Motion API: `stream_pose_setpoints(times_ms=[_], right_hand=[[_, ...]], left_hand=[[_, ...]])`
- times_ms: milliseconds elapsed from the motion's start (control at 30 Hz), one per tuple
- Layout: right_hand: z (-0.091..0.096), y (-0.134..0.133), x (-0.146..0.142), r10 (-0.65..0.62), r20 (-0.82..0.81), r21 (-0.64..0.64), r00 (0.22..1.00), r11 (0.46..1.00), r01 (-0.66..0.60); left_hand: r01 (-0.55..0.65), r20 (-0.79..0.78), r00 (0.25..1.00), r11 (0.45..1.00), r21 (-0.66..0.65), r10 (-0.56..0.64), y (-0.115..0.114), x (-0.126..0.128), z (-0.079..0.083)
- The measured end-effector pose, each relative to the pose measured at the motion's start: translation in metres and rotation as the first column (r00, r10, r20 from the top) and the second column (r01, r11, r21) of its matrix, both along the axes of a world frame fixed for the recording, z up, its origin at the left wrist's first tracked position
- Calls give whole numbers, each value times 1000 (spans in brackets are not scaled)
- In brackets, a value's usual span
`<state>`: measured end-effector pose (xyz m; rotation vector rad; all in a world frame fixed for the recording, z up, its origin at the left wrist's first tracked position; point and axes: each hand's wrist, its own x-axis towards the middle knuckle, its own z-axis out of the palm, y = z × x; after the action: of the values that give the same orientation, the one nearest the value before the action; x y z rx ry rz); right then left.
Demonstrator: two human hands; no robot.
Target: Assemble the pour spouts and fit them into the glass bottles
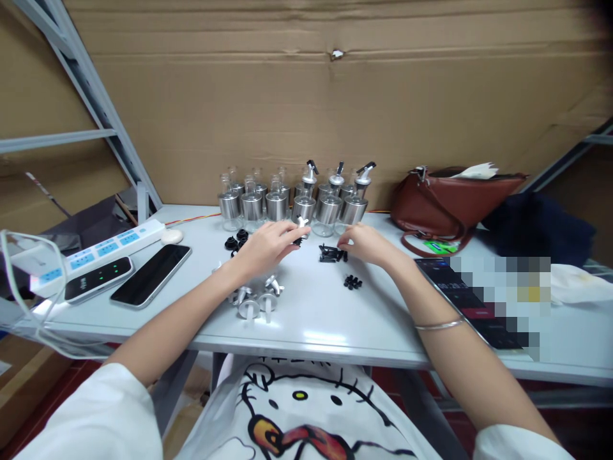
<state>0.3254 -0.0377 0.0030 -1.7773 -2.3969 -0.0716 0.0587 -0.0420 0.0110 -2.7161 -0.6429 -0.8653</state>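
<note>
My left hand (272, 246) is closed around a bottle pourer (301, 223), its pale spout pointing up and its black stopper below. My right hand (363, 243) reaches to a small pile of slim black plastic pieces (328, 254), thumb and fingertips pinched at the pile's right end; whether a piece is between them is hard to make out. Small black caps (353, 282) lie in a cluster nearer me. Under my left forearm are several silver pourer tops (249, 309), partly hidden. Black round stoppers (237, 241) sit left of my left hand.
Glass bottles with steel sleeves (252, 206) stand in rows at the back, three bearing pourers (336, 181). A brown handbag (440, 204) and a tablet-like screen (460, 300) are on the right. Leftward lie a phone (152, 276), a power strip (105, 249) and a white cable (29, 319).
</note>
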Motion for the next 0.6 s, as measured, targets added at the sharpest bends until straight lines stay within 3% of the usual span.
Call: stream_pose_setpoints(times_ms=[267,600], right_hand=[[-2,3,-3,23,-1,-58,1000,998,-23],[-1,1,-6,18,-41,-68,999,997,-21]], left_hand=[[28,42,999,1000,4,-29,-1,1,1],[14,-16,1000,1000,3,-14,-5,1,4]])
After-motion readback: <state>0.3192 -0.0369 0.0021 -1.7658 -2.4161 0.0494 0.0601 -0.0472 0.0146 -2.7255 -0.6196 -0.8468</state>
